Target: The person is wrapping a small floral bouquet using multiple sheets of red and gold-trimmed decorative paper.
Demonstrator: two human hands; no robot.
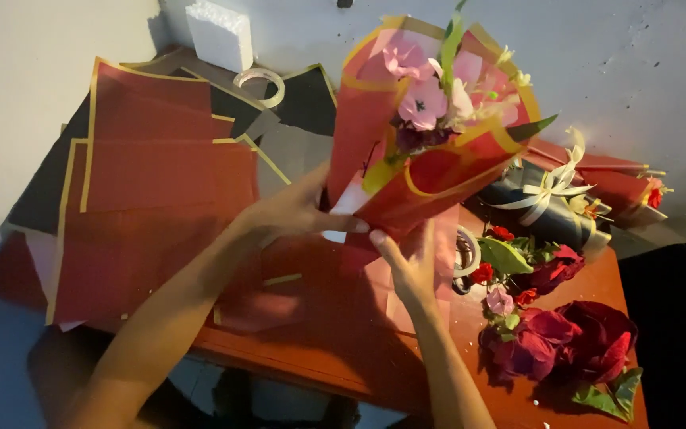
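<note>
I hold a bouquet [426,135] of pink flowers wrapped in red paper with a yellow edge, raised above the table. My left hand [291,210] grips the lower left of the wrap, thumb across its base. Under the wrap's bottom, my right hand [406,262] holds it together with a translucent red sheet [406,294] that hangs down over the table.
Red and black wrapping sheets [152,183] lie stacked on the left of the brown table [319,357]. A tape roll [262,86] and a white foam block [220,33] sit at the back. Finished bouquets [565,202] and loose red and pink flowers [553,334] lie at the right.
</note>
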